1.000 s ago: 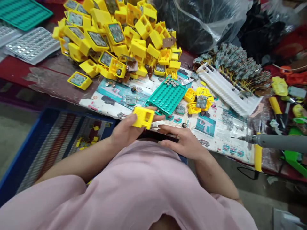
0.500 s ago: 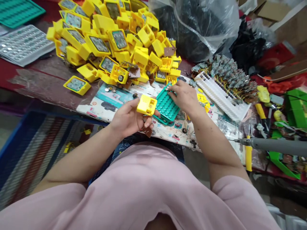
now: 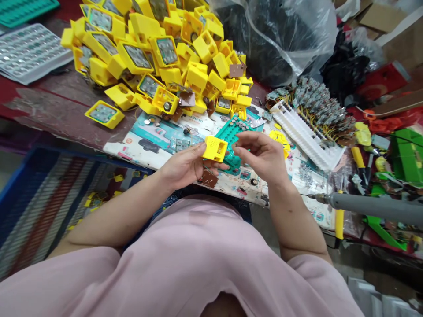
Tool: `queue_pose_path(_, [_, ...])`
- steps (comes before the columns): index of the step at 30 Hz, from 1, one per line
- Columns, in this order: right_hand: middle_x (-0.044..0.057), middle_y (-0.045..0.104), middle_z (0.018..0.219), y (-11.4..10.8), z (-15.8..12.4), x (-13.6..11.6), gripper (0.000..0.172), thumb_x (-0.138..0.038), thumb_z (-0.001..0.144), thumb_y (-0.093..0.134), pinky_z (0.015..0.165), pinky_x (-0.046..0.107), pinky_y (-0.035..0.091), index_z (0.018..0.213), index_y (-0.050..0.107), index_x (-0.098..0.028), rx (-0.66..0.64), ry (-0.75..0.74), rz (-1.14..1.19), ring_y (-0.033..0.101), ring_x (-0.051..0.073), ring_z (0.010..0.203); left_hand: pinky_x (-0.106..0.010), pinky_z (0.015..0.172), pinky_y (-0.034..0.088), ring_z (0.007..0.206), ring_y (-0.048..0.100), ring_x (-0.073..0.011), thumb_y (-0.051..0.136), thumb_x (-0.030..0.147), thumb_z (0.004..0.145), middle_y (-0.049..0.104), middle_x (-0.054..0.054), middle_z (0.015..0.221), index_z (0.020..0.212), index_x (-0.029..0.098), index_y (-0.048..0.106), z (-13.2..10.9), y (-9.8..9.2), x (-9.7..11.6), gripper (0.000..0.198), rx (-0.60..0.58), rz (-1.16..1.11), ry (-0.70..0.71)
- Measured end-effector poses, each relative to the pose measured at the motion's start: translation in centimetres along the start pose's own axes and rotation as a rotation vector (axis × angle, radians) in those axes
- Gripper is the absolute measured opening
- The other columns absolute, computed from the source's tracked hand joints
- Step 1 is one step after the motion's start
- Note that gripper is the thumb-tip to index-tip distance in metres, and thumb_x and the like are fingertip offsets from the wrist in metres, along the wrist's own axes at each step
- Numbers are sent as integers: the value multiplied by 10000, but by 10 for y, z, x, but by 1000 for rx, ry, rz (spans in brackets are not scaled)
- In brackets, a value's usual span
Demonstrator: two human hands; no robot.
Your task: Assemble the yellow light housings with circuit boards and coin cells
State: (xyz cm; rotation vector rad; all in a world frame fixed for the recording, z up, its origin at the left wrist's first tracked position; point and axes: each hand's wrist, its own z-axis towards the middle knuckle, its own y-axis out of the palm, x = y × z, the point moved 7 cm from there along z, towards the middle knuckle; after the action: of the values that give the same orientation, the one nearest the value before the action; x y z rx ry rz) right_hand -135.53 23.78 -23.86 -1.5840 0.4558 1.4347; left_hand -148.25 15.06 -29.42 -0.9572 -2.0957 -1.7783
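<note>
My left hand (image 3: 185,165) holds a small yellow plastic case (image 3: 214,149) with speaker holes and an open compartment facing right. Thin wires and a brown circuit board (image 3: 208,178) hang below that hand. Close to the compartment, my right hand (image 3: 264,154) pinches a small piece, seemingly a button cell, mostly hidden by thumb and forefinger. Behind and beneath the case lies a green tray (image 3: 228,132) with rows of round pockets. Silver button cells (image 3: 243,125) sit along its far end.
Many yellow cases (image 3: 165,79) are heaped at the back. A white rack (image 3: 307,136) with wired boards stands right, near small yellow parts (image 3: 280,141). A soldering iron (image 3: 370,202) juts in from the right. A blue crate (image 3: 20,193) sits lower left.
My right hand has left the green tray's far end and come nearer, pinched beside the yellow case. My left hand has shifted the case slightly right, with its compartment turned towards my right hand.
</note>
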Motion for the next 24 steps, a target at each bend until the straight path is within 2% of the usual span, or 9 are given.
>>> queue_pose_path(3, [8,746,820,4,-12,-8,170,-363,780,767,562,228,529,861,743,-216,43,-28,29,683,124,743,-275,665,604,830,753,-224,796,407,782,754,-60,1040,1051,174,683,-1,3,-2,373,10,14,4])
queue_pose_path(5, [4,752,808,3,-16,-16,72,-294,794,763,576,223,533,795,752,-222,103,-112,-31,690,124,759,-289,681,618,846,750,-223,797,413,782,750,-48,1035,1047,183,680,-2,4,-3,370,39,37,31])
queue_pose_path(7, [-4,762,812,3,-21,-25,21,-234,811,748,631,236,558,819,767,-238,146,-195,-122,699,125,757,-286,694,619,827,740,-202,781,415,800,748,-49,1014,1050,179,678,-2,4,-5,359,59,61,51])
queue_pose_path(10, [-6,777,849,3,-27,-32,93,-210,858,696,713,266,587,885,774,-255,167,-258,-274,714,131,752,-273,707,610,806,719,-176,760,422,818,741,-52,997,1092,178,669,-4,2,-7,379,77,88,76])
queue_pose_path(13, [-7,779,844,4,-32,-36,100,-217,879,668,711,260,592,886,763,-246,172,-281,-355,713,126,713,-264,730,603,842,712,-170,754,417,817,727,-38,1010,1132,201,645,-5,-3,-7,397,131,144,98])
queue_pose_path(16, [5,783,863,6,-36,-38,117,-229,906,636,713,253,591,915,752,-235,159,-319,-428,720,128,722,-241,688,592,849,705,-162,757,411,806,718,-34,1020,1135,213,634,-6,-5,-6,404,176,199,106])
queue_pose_path(20, [28,781,934,14,-37,-42,156,-229,955,578,791,246,578,953,734,-236,168,-449,-583,731,134,852,-222,680,587,917,687,-168,774,401,784,707,-43,1056,1084,195,652,-7,-2,-2,384,196,227,155])
queue_pose_path(24, [44,746,867,20,-38,-45,114,-219,938,612,756,239,547,938,726,-225,261,-593,-688,697,137,822,-230,675,589,906,688,-177,794,468,753,705,-55,1081,1157,196,640,-7,-1,-4,511,184,215,125])
